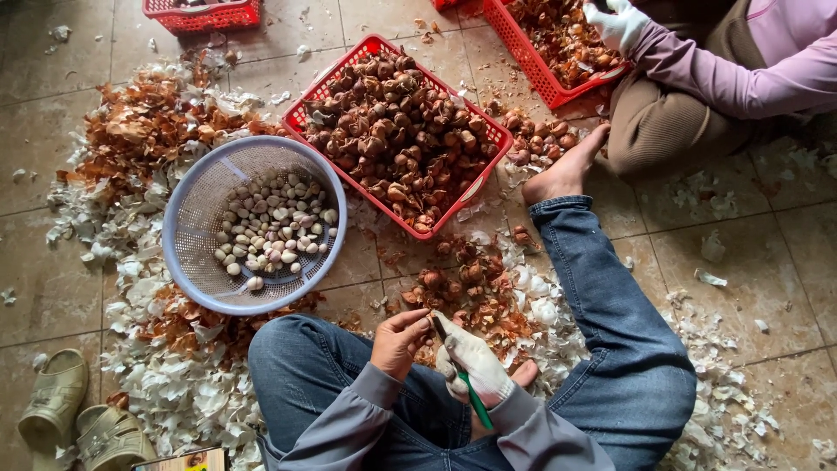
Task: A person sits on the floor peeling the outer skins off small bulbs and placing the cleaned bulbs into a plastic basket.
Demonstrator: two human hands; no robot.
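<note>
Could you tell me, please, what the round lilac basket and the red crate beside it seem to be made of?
The round lilac basket looks like moulded plastic: a smooth, even colour, with fine regular holes through its wall and bottom. The red crate also seems plastic, slightly glossy, with a moulded lattice of slots along its sides and a thick rim. Neither shows weaving fibres or metal wire, as far as this view allows.

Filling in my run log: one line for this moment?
left hand: bare, pinching bulb | right hand: gloved, green-handled knife | nearby: red crate, lavender basket

Peeled cloves fill a lilac colander (187, 209) beside pale sandals (54, 397) on tile.
</note>
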